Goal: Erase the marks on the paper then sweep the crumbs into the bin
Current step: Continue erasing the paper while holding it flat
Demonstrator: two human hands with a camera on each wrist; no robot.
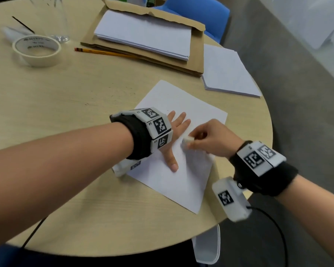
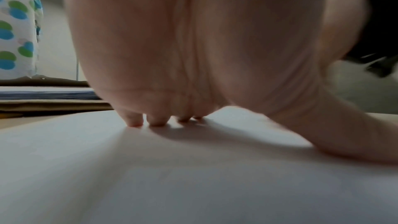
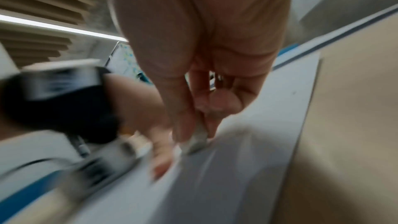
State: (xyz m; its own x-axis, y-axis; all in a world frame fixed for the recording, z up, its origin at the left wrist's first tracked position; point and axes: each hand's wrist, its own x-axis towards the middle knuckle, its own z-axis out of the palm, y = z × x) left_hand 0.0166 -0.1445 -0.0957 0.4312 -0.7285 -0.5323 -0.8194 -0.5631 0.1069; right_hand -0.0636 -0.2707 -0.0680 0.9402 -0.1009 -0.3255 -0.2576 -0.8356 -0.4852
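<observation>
At the upper left of the head view a roll of tape (image 1: 36, 50) is sitting on the round table (image 1: 66, 105), with a pencil (image 1: 104, 53) to its right, and we are leaving both alone. Moving toward the centre, our left hand (image 1: 174, 135) is lying flat with its fingers straight and spread, pressing the paper (image 1: 181, 182) down; in the left wrist view the fingertips (image 2: 134, 122) are touching the sheet. The paper is lying at the middle of the frame, angled, near the table's right edge. Just right of that hand, our right hand (image 1: 210, 139) is pinching a small white eraser (image 1: 188, 140) between thumb and fingers, and the right wrist view shows its lower end meeting the sheet. Blur is suggesting a rubbing stroke, though we cannot make out the marks or any crumbs. We are judging the sheet light, thin and easy to crease or drag, so it wants holding flat close beside the rubbing. The eraser looks soft and grippy, best held low on its sides. Farther right, at the upper right, a paper stack (image 1: 226, 72) is resting. No bin is showing.
</observation>
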